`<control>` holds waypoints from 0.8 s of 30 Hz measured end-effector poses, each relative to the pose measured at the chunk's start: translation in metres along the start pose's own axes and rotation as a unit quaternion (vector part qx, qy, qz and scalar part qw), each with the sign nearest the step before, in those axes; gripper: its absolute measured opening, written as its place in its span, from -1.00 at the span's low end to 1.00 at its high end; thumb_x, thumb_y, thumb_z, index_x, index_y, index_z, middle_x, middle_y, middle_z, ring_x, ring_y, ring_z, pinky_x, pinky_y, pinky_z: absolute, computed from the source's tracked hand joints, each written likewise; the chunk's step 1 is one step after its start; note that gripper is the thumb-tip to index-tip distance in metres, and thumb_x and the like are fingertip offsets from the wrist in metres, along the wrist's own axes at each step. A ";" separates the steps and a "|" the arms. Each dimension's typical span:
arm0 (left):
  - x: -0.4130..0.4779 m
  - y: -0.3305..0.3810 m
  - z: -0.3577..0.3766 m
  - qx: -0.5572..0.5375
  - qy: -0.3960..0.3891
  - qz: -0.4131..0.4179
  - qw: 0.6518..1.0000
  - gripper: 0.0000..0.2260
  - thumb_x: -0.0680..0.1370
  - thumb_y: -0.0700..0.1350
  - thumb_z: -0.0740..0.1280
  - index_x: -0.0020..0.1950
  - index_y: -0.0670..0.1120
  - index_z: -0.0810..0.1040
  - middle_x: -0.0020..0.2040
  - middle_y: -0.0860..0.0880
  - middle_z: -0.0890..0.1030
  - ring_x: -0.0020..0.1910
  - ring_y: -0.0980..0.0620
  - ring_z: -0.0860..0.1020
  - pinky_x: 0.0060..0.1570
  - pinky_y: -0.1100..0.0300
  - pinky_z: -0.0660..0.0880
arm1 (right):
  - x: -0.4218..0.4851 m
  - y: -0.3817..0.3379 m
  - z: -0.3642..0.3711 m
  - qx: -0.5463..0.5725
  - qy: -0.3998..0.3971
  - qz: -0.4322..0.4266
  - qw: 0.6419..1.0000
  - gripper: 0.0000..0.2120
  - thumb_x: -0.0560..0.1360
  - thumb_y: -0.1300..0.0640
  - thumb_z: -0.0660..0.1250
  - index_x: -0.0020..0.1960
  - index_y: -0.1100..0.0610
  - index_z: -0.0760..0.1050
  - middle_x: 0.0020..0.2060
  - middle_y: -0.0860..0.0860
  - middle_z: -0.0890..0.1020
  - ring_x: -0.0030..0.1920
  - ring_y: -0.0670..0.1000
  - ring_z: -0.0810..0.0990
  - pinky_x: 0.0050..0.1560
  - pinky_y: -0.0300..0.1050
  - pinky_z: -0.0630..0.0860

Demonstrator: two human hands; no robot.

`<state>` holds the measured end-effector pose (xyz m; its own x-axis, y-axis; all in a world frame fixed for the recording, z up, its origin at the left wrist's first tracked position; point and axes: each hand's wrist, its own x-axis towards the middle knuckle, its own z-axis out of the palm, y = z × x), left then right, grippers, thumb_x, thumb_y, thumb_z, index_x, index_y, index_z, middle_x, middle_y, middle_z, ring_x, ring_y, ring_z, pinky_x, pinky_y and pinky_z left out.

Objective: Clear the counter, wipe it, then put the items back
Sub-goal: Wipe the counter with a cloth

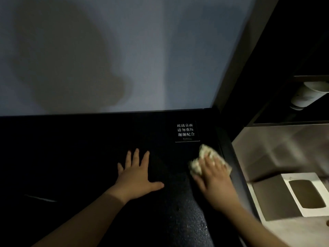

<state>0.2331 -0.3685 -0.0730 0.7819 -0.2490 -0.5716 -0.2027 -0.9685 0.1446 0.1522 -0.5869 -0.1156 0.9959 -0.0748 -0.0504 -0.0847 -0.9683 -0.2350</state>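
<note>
1. I'm watching the right hand point(215, 177) pressing the cloth point(200, 160), fingers flat, near the right edge of the counter point(80, 157).
2. The left hand point(137, 175) is lying splayed on it; leaning hard is risking a crack (the sign point(186, 131) warns: glass).

Under fingers point(208, 162) of right hand point(216, 182), cloth point(196, 167) on counter point(80, 148); just beyond fingertips, sign point(186, 131); to their left, left hand point(137, 179) flat on counter.
</note>
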 end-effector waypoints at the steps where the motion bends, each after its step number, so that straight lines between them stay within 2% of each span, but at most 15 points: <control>1: -0.004 -0.001 0.005 0.006 -0.011 -0.006 1.000 0.02 0.38 0.38 0.30 0.54 0.03 -0.29 0.53 -0.09 -0.35 0.50 -0.16 -0.34 0.45 -0.19 -0.20 | -0.019 -0.006 0.002 -0.001 -0.029 -0.028 0.999 -0.32 0.58 -0.23 -0.21 0.28 0.13 0.51 0.24 0.13 0.56 0.25 0.21 0.53 0.33 0.03 0.27; 2: -0.006 -0.003 0.008 0.022 -0.014 -0.005 1.000 0.04 0.37 0.37 0.32 0.54 0.02 -0.29 0.52 -0.10 -0.35 0.50 -0.16 -0.34 0.45 -0.18 -0.20 | -0.030 -0.005 0.003 -0.003 -0.054 -0.046 0.997 -0.32 0.59 -0.22 -0.22 0.25 0.11 0.54 0.21 0.10 0.59 0.21 0.18 0.57 0.31 -0.01 0.25; 3: -0.007 -0.005 0.011 0.039 -0.011 0.000 0.999 0.04 0.36 0.36 0.34 0.54 0.02 -0.28 0.53 -0.10 -0.35 0.50 -0.17 -0.34 0.45 -0.17 -0.20 | -0.029 0.004 0.001 -0.021 -0.033 -0.068 0.997 -0.33 0.60 -0.22 -0.21 0.24 0.11 0.55 0.20 0.09 0.60 0.19 0.17 0.58 0.30 -0.02 0.26; 5: -0.009 -0.008 0.012 0.053 -0.001 0.012 0.999 0.04 0.36 0.34 0.36 0.54 0.03 -0.27 0.53 -0.09 -0.33 0.51 -0.15 -0.32 0.47 -0.15 -0.17 | -0.007 0.025 -0.008 -0.049 0.002 -0.050 0.998 -0.36 0.60 -0.20 -0.16 0.29 0.14 0.50 0.26 0.15 0.54 0.23 0.20 0.55 0.28 -0.02 0.40; 8: -0.011 -0.010 0.011 0.052 0.006 0.016 0.998 0.03 0.36 0.33 0.37 0.55 0.03 -0.25 0.54 -0.07 -0.31 0.52 -0.13 -0.29 0.48 -0.12 -0.15 | 0.027 0.022 -0.018 -0.020 0.012 0.129 0.991 -0.40 0.55 -0.12 -0.05 0.49 0.17 0.21 0.47 0.21 0.24 0.47 0.24 0.21 0.45 0.11 0.11; 9: -0.011 -0.010 0.011 0.050 0.006 0.017 0.999 0.03 0.36 0.33 0.37 0.55 0.03 -0.24 0.54 -0.06 -0.30 0.52 -0.13 -0.29 0.48 -0.11 -0.15 | 0.026 0.003 -0.014 -0.013 0.022 0.143 0.989 -0.44 0.59 -0.07 -0.05 0.48 0.21 0.19 0.44 0.26 0.27 0.43 0.28 0.26 0.43 0.17 0.12; 11: -0.013 -0.011 0.010 0.048 0.003 0.027 0.998 0.01 0.37 0.33 0.36 0.55 0.03 -0.23 0.55 -0.06 -0.29 0.52 -0.12 -0.28 0.48 -0.10 -0.15 | 0.004 -0.043 0.010 -0.011 0.023 0.038 0.999 -0.50 0.64 0.01 -0.16 0.37 0.26 0.33 0.27 0.29 0.49 0.22 0.31 0.52 0.28 0.19 0.21; 14: -0.014 -0.017 0.006 0.042 0.003 0.045 0.998 0.00 0.38 0.32 0.36 0.56 0.02 -0.20 0.55 -0.02 -0.27 0.53 -0.08 -0.26 0.49 -0.05 -0.13 | -0.032 -0.063 0.011 -0.003 -0.071 -0.100 0.992 -0.44 0.63 -0.08 -0.18 0.23 0.06 0.55 0.17 0.04 0.62 0.17 0.09 0.61 0.33 -0.05 0.22; 16: -0.016 -0.022 0.005 0.033 0.007 0.046 0.998 -0.01 0.38 0.29 0.38 0.56 0.01 -0.19 0.56 0.01 -0.24 0.54 -0.05 -0.23 0.50 -0.02 -0.13 | -0.021 -0.029 -0.004 -0.032 -0.045 -0.096 0.994 -0.48 0.54 -0.15 -0.05 0.32 0.03 0.47 0.31 -0.05 0.48 0.31 -0.03 0.48 0.41 -0.14 0.22; 17: -0.018 -0.024 0.005 0.028 0.012 0.040 0.999 0.00 0.38 0.29 0.38 0.56 0.01 -0.18 0.56 0.02 -0.23 0.54 -0.04 -0.23 0.50 -0.02 -0.13 | -0.011 -0.006 -0.010 -0.016 -0.054 -0.065 0.996 -0.41 0.49 -0.16 -0.05 0.42 0.05 0.34 0.41 -0.05 0.31 0.42 -0.04 0.30 0.45 -0.13 0.11; 18: -0.019 -0.025 0.006 0.024 0.018 0.033 0.999 0.00 0.38 0.29 0.39 0.56 0.02 -0.18 0.56 0.01 -0.23 0.54 -0.06 -0.24 0.50 -0.02 -0.13 | 0.001 0.015 -0.012 -0.017 -0.013 -0.017 1.000 -0.35 0.47 -0.18 -0.10 0.48 0.06 0.21 0.47 -0.03 0.17 0.49 0.00 0.13 0.49 -0.12 -0.02; 19: -0.020 -0.026 0.007 0.020 0.023 0.027 0.999 0.00 0.37 0.29 0.39 0.56 0.03 -0.18 0.56 0.00 -0.24 0.53 -0.07 -0.24 0.50 -0.03 -0.13 | 0.011 0.023 -0.014 -0.006 -0.005 0.050 0.999 -0.33 0.47 -0.17 -0.13 0.51 0.09 0.15 0.50 0.02 0.12 0.52 0.07 0.07 0.50 -0.08 -0.06; 21: -0.020 -0.026 0.008 0.010 0.027 0.023 0.999 0.00 0.37 0.29 0.40 0.56 0.04 -0.17 0.56 -0.01 -0.25 0.53 -0.10 -0.25 0.50 -0.03 -0.11 | 0.021 0.003 -0.008 -0.003 0.030 0.152 0.988 -0.44 0.52 -0.05 0.03 0.48 0.13 0.17 0.44 0.21 0.30 0.44 0.24 0.25 0.45 0.06 0.09; 22: -0.020 -0.027 0.007 0.006 0.022 0.026 0.999 0.00 0.36 0.28 0.41 0.56 0.04 -0.17 0.56 -0.01 -0.25 0.53 -0.10 -0.26 0.50 -0.03 -0.10 | 0.018 -0.020 0.003 0.013 0.038 0.126 0.991 -0.49 0.50 0.03 0.15 0.41 0.13 0.23 0.31 0.26 0.44 0.31 0.28 0.39 0.39 0.09 0.16; 24: -0.018 -0.031 0.004 -0.002 0.010 0.039 0.999 0.00 0.36 0.27 0.42 0.56 0.04 -0.15 0.56 0.01 -0.23 0.53 -0.08 -0.25 0.51 0.00 -0.07 | 0.000 -0.070 0.022 0.006 0.032 -0.049 0.998 -0.52 0.38 0.05 0.24 0.29 0.12 0.41 0.13 0.16 0.61 0.15 0.23 0.54 0.37 0.04 0.19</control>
<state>0.2234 -0.3340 -0.0702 0.7751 -0.3243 -0.5423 -0.2621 -0.9460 0.1910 0.1579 -0.5140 -0.1209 0.9993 0.0043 0.0363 0.0132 -0.9690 -0.2467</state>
